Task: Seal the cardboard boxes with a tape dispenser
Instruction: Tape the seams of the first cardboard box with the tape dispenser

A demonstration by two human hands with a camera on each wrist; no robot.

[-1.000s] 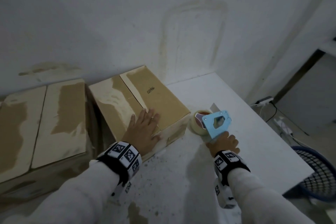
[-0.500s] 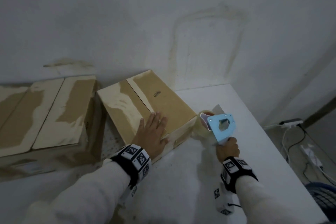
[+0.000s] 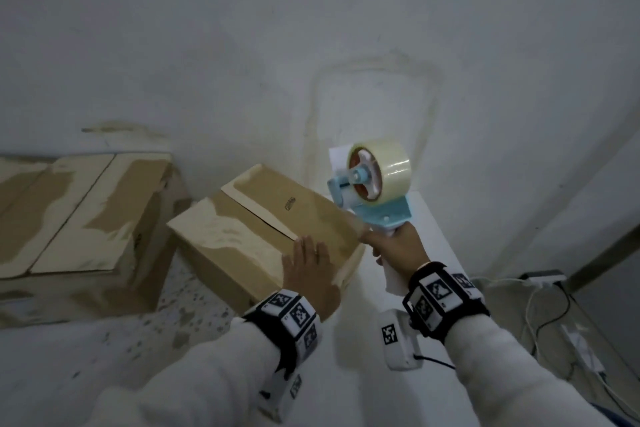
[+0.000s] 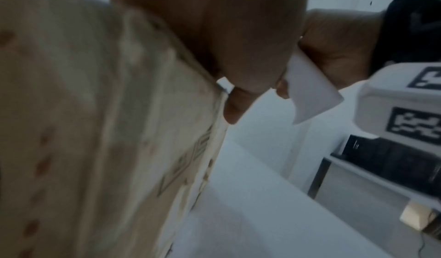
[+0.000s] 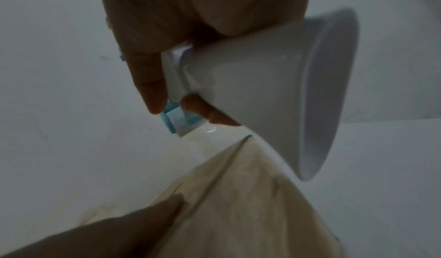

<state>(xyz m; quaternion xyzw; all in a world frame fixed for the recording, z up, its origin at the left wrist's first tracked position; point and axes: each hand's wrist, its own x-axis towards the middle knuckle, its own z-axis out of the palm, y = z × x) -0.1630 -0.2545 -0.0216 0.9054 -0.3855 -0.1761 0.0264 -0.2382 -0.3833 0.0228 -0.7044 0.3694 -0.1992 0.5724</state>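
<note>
Left hand (image 3: 309,276) lying flat on cardboard box (image 3: 256,232), right hand (image 3: 394,246) gripping tape dispenser (image 3: 372,189) aloft, second box (image 3: 69,215) beside, cables (image 3: 543,308) seemingly trailing off table (image 3: 429,232).

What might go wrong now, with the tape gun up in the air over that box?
The left hand presses only the near end of the box, so the far flaps could lift under the tape. The right hand holds the tape dispenser clear of the box; tape laid off the seam would leave it unsealed. The box sits near the table edge and might slide.
</note>
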